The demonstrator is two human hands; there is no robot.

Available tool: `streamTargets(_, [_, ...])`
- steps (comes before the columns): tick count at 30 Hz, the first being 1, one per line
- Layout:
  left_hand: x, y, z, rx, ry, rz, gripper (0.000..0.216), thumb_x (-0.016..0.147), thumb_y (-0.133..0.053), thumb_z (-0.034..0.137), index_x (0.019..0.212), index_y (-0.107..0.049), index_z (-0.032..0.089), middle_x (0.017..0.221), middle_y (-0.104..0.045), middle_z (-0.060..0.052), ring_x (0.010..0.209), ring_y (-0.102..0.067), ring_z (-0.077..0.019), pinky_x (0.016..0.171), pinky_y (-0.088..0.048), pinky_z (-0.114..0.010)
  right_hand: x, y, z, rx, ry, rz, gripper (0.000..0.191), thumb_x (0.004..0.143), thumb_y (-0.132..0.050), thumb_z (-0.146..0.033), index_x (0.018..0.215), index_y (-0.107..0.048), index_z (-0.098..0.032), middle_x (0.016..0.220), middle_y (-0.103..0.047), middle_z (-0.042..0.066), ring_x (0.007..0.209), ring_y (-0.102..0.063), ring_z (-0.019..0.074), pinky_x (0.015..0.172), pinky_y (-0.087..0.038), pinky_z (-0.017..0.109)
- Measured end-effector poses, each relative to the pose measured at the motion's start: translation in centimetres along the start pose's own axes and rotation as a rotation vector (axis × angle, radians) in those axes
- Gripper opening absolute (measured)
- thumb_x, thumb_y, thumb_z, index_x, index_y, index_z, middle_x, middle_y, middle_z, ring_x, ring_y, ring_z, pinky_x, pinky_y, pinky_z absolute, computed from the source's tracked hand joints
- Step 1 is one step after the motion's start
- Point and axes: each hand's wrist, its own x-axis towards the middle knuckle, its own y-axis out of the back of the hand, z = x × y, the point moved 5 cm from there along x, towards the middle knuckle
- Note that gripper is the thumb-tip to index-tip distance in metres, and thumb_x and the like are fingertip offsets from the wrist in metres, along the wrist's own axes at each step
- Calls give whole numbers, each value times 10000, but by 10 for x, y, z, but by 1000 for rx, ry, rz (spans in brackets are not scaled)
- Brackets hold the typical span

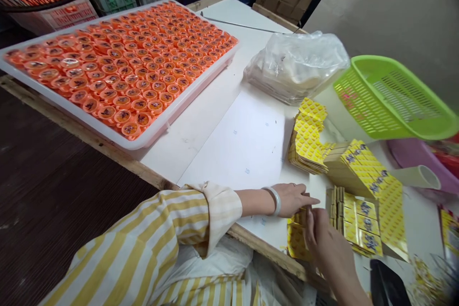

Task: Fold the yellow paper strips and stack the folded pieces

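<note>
Cardboard (297, 241) is at the wooden near edge of the desk (201, 122); white surface stretches left to the tray (141, 142), yellow cartons (362, 224) sit close right. Its yellow face is partly hidden by left hand (291, 200) and right hand (327, 236); whether either grip is closed cannot be told.

Yellow piece (297, 243), perhaps card, part-hidden

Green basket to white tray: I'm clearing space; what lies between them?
In the head view: a clear plastic bag nearer the basket, then white tabletop to the tray.
</note>
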Motion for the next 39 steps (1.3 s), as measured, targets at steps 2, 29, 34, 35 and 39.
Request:
streamTargets(2, [0,-1,1,5,0,18,485,878,-449,190,1360,-396,213,1121,-534,-131,922,-584,-253,786,-459,-368,-16,0,13,322,-102,82,541,827,-439,-554,1190,-378,-159,724,-641,62,585,-624,228,485,-416,290])
streamTargets(29, [-14,5,10,-58,-56,-77,865,714,-621,422,1447,-218,202,1163,-480,-124,1023,-499,-268,912,-384,-370,-60,-28,-2,13,199,173,136,887,-344,-147,809,-435,-213,760,-489,52,756,-452,236,676,-385,362])
streamTargets(34, [-13,11,8,-152,0,-173,808,799,-520,485,1468,-150,222,1141,-506,-102,1047,-494,-257,950,-359,-371,-61,-25,-7,-15,169,104,172,912,-338,-205,768,-431,-214,746,-497,55,774,-458,248,687,-401,391])
streamTargets(35, [-13,11,8,-154,1,-171,813,805,-523,488,1470,-141,217,1135,-511,-102,1038,-498,-253,943,-363,-364,-62,-21,-6,33,171,89,183,922,-336,-239,772,-437,-214,759,-507,56,789,-469,248,704,-413,400])
streamTargets(39, [-13,9,7,-123,-29,-124,885,762,-615,437,1467,-145,180,1137,-507,-115,1003,-503,-254,909,-382,-357,-64,-1,5,318,204,-44,177,937,-338,-317,920,-487,-224,882,-571,49,859,-540,209,747,-480,364])
